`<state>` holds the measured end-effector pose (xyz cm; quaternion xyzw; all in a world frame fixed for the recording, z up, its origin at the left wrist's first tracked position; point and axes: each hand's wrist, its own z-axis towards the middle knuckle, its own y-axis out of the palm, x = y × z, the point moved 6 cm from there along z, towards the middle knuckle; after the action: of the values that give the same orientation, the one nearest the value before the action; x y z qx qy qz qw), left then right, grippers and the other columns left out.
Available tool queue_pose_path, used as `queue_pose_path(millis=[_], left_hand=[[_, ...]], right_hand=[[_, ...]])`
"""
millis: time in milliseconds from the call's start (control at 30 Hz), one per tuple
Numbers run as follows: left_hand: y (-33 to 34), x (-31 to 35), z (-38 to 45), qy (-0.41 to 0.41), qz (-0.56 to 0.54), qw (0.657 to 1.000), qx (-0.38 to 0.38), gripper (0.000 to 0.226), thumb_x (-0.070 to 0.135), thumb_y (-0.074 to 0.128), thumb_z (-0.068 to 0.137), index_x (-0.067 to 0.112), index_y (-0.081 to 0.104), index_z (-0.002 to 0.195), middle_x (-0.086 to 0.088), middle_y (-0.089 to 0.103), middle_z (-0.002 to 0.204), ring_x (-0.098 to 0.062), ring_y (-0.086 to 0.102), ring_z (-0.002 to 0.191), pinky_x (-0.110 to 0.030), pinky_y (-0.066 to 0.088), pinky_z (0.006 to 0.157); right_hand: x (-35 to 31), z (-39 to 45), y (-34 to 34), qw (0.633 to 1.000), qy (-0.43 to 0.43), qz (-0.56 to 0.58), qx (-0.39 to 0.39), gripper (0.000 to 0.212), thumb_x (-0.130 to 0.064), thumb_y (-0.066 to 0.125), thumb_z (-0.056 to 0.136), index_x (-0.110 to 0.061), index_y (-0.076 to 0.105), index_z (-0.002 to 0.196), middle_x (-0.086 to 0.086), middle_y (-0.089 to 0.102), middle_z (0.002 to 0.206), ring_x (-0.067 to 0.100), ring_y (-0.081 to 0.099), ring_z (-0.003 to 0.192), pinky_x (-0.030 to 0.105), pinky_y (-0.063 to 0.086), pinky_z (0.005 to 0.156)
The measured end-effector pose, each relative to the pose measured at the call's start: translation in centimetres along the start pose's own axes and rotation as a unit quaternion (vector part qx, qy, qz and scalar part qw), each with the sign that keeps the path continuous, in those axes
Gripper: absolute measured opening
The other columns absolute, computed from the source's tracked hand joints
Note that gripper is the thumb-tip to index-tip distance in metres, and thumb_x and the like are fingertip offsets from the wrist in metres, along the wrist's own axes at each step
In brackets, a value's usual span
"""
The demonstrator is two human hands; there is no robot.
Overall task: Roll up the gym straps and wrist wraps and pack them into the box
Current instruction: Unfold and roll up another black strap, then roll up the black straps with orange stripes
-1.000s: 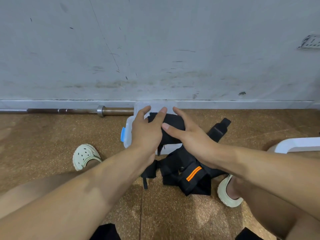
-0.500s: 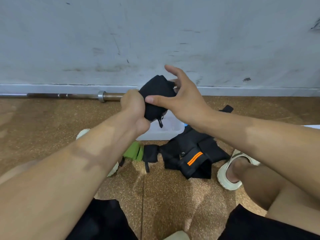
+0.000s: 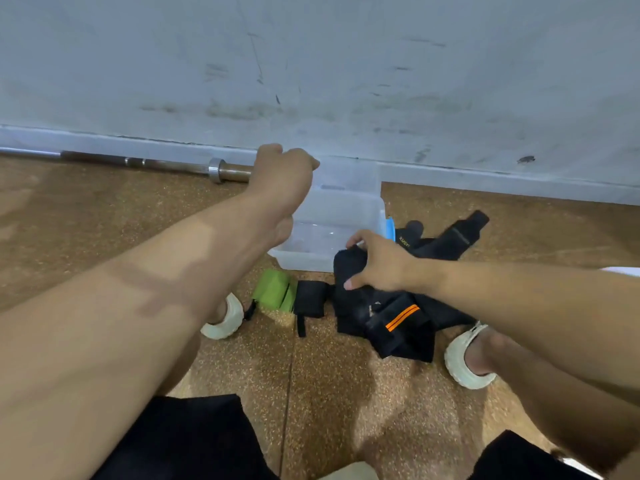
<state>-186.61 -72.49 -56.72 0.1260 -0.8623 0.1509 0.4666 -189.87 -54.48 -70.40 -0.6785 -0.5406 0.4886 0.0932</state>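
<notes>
My left hand (image 3: 282, 174) is curled at the clear box's (image 3: 341, 216) eleven o'clock corner; whether its grip holds anything, I cannot tell. My right hand (image 3: 377, 263) clamps a black wrap (image 3: 349, 266) at the box's five o'clock, atop the black strap pile (image 3: 398, 320). A green roll (image 3: 272, 294) lies at the box's seven o'clock.

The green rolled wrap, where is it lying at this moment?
In the head view the green rolled wrap lies on the floor just in front of the clear plastic box, between the left shoe and a small black wrap.
</notes>
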Motion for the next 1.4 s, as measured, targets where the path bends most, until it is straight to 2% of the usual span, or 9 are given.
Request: queue_pose_path(millis=[100, 200, 367, 467, 700, 867, 1067, 1167, 1400], left_hand=[[0.4, 0.4, 0.1, 0.002, 0.002, 1.0, -0.006, 0.089, 0.026, 0.054, 0.064, 0.015, 0.038, 0.152, -0.01, 0.055, 0.144, -0.028, 0.056, 0.129, -0.047, 0.043, 0.111], [1.4, 0.7, 0.7, 0.023, 0.01, 1.0, -0.012, 0.07, 0.021, 0.061, 0.09, 0.022, 0.032, 0.155, -0.001, 0.052, 0.143, -0.021, 0.053, 0.126, -0.038, 0.045, 0.106], [2.1, 0.8, 1.6, 0.025, 0.014, 1.0, 0.002, 0.068, 0.022, 0.064, 0.094, 0.024, 0.033, 0.154, 0.001, 0.058, 0.126, -0.011, 0.056, 0.098, -0.025, 0.045, 0.074], [2.2, 0.8, 1.7, 0.03, 0.023, 0.999, 0.0, 0.069, 0.024, 0.064, 0.095, 0.024, 0.031, 0.155, 0.0, 0.056, 0.124, -0.011, 0.053, 0.097, -0.023, 0.041, 0.071], [2.2, 0.7, 1.6, 0.024, 0.032, 0.999, -0.004, 0.072, 0.026, 0.066, 0.093, 0.025, 0.031, 0.155, 0.002, 0.053, 0.132, -0.015, 0.055, 0.117, -0.03, 0.045, 0.091], [2.3, 0.9, 1.1, 0.027, 0.03, 0.999, -0.013, 0.071, 0.025, 0.066, 0.094, 0.024, 0.031, 0.156, 0.002, 0.059, 0.106, -0.004, 0.052, 0.086, -0.02, 0.042, 0.071], [2.1, 1.3, 0.8, 0.035, 0.024, 0.999, -0.014, 0.071, 0.029, 0.067, 0.093, 0.026, 0.032, 0.155, -0.006, 0.053, 0.141, -0.021, 0.052, 0.119, -0.028, 0.041, 0.091], [2.0, 1.5, 0.6, 0.039, 0.024, 0.999, -0.013, 0.071, 0.029, 0.067, 0.092, 0.026, 0.034, 0.154, -0.007, 0.054, 0.143, -0.02, 0.052, 0.109, -0.027, 0.04, 0.083], [1.9, 1.6, 0.6, 0.035, 0.02, 0.999, -0.009, 0.07, 0.03, 0.068, 0.092, 0.027, 0.035, 0.154, -0.004, 0.053, 0.143, -0.023, 0.053, 0.121, -0.029, 0.04, 0.089]], right_hand=[[5.3, 2.2, 6.3, 0.992, 0.066, -0.063, -0.085, 0.091, -0.03, 0.093, 0.073, -0.016, 0.041, 0.148, 0.009, 0.052, 0.145, 0.028, 0.052, 0.132, 0.031, 0.045, 0.097], [8.7, 4.0, 10.6, 0.975, 0.11, -0.096, -0.165, 0.116, -0.032, 0.089, 0.079, -0.014, 0.013, 0.164, 0.009, 0.029, 0.167, 0.031, 0.033, 0.151, 0.039, 0.036, 0.119], [9.3, 7.0, 13.7, 0.968, 0.122, -0.092, -0.201, 0.129, -0.026, 0.087, 0.081, -0.014, -0.011, 0.163, 0.014, 0.029, 0.167, 0.036, 0.039, 0.147, 0.041, 0.039, 0.117], [8.7, 8.2, 14.6, 0.96, 0.121, -0.127, -0.217, 0.13, -0.029, 0.085, 0.083, -0.012, -0.016, 0.162, 0.017, 0.037, 0.162, 0.037, 0.047, 0.14, 0.043, 0.044, 0.114], [12.7, 9.1, 14.9, 0.918, 0.204, -0.24, -0.239, 0.083, -0.034, 0.079, 0.084, 0.0, 0.042, 0.15, 0.017, 0.054, 0.142, 0.04, 0.056, 0.127, 0.047, 0.052, 0.101], [16.5, 6.4, 11.1, 0.896, 0.256, -0.281, -0.23, 0.034, -0.019, 0.065, 0.079, -0.007, 0.065, 0.11, 0.009, 0.061, 0.109, 0.032, 0.06, 0.096, 0.04, 0.052, 0.084], [16.5, 5.1, 8.7, 0.925, 0.234, -0.236, -0.186, 0.055, -0.036, 0.066, 0.094, -0.006, 0.058, 0.139, 0.012, 0.059, 0.141, 0.033, 0.057, 0.127, 0.038, 0.049, 0.105], [13.2, 4.5, 8.9, 0.957, 0.193, -0.144, -0.162, 0.085, -0.028, 0.08, 0.088, -0.006, 0.035, 0.156, 0.011, 0.046, 0.155, 0.033, 0.047, 0.14, 0.038, 0.043, 0.111], [8.5, 6.9, 10.8, 0.989, 0.109, 0.06, -0.077, 0.081, -0.019, 0.091, 0.076, -0.013, 0.047, 0.144, 0.007, 0.05, 0.151, 0.026, 0.046, 0.14, 0.032, 0.04, 0.109]])
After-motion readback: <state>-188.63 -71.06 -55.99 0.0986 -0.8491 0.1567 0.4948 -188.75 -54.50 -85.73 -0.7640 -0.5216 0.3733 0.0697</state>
